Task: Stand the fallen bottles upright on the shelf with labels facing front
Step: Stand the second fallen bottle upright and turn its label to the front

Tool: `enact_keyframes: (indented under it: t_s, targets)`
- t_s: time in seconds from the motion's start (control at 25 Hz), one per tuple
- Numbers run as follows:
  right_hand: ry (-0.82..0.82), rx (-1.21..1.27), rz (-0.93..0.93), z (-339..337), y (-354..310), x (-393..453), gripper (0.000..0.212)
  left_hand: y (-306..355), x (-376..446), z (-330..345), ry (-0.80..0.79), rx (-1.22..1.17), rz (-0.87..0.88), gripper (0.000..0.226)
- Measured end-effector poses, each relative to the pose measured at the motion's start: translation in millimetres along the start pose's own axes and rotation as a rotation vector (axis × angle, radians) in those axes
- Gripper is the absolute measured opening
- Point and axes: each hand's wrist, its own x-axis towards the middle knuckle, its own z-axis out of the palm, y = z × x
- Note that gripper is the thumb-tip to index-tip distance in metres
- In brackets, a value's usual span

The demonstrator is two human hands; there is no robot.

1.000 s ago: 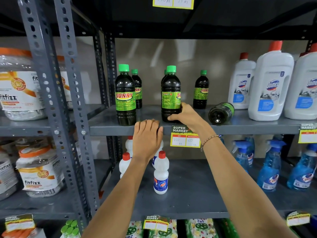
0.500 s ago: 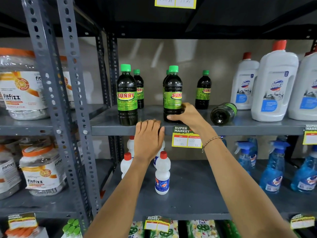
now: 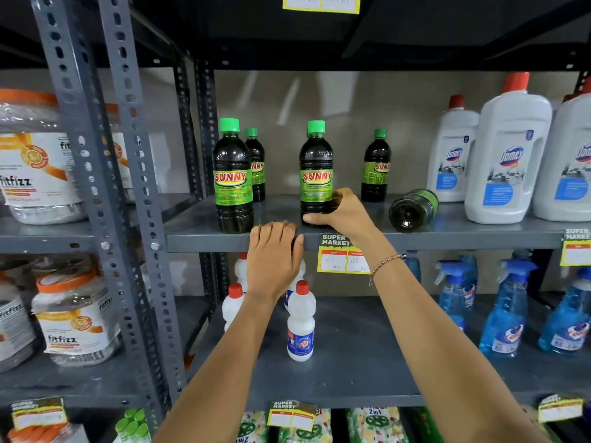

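Note:
Dark SUNNY bottles with green caps stand on the grey shelf (image 3: 479, 235). My right hand (image 3: 342, 212) grips the base of the middle front bottle (image 3: 316, 174), which is upright with its label facing front. My left hand (image 3: 273, 254) rests on the shelf's front edge, fingers curled over it, holding nothing. A left front bottle (image 3: 232, 177) stands upright with its label forward. Behind stand two more, one at back left (image 3: 256, 167) and one at back right (image 3: 376, 167), its label turned partly aside. One bottle (image 3: 414, 209) lies on its side, base toward me.
Large white Domex bottles (image 3: 508, 155) stand at the right of the same shelf. Perforated steel uprights (image 3: 96, 187) frame the left, with fitfizz jars (image 3: 35, 167) beyond. Below are small white red-capped bottles (image 3: 300, 324) and blue spray bottles (image 3: 505, 314). A price tag (image 3: 342, 254) hangs on the edge.
The bottle in my right hand has turned so that its SUNNY label now faces front. My left hand stays on the shelf edge.

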Motion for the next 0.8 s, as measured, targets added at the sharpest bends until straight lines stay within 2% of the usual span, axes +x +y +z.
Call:
enact_keyframes:
  t_s: [0.12, 0.24, 0.28, 0.52, 0.64, 0.72, 0.8]
  targets:
    - [-0.04, 0.0, 0.01, -0.7, -1.8, 0.5, 0.07, 0.2, 0.1, -1.0, -0.007, 0.003, 0.0, 0.032]
    - [-0.137, 0.058, 0.011, -3.8, -5.6, 0.8, 0.041, 0.5, 0.2, -1.6, -0.016, 0.001, 0.007, 0.033]
    - [-0.15, 0.076, 0.013, -3.9, -5.7, 0.5, 0.037, 0.7, 0.0, -2.1, -0.018, -0.001, 0.008, 0.033]
    - [-0.149, 0.119, 0.024, -4.2, -2.8, 2.9, 0.039, 1.2, 0.4, -1.5, -0.03, -0.01, 0.002, 0.033]
    - [-0.153, 0.135, 0.041, -4.8, -1.6, 3.2, 0.043, 6.2, 5.8, -10.5, -0.004, -0.03, -0.058, 0.037]
    - [-0.154, 0.138, 0.041, -4.9, -1.9, 3.7, 0.044, 11.5, 20.6, -22.6, -0.124, -0.084, -0.148, 0.036]
    - [-0.182, 0.161, 0.037, -6.5, -3.5, 5.2, 0.041, 12.6, 44.6, -28.7, -0.32, -0.269, -0.261, 0.039]
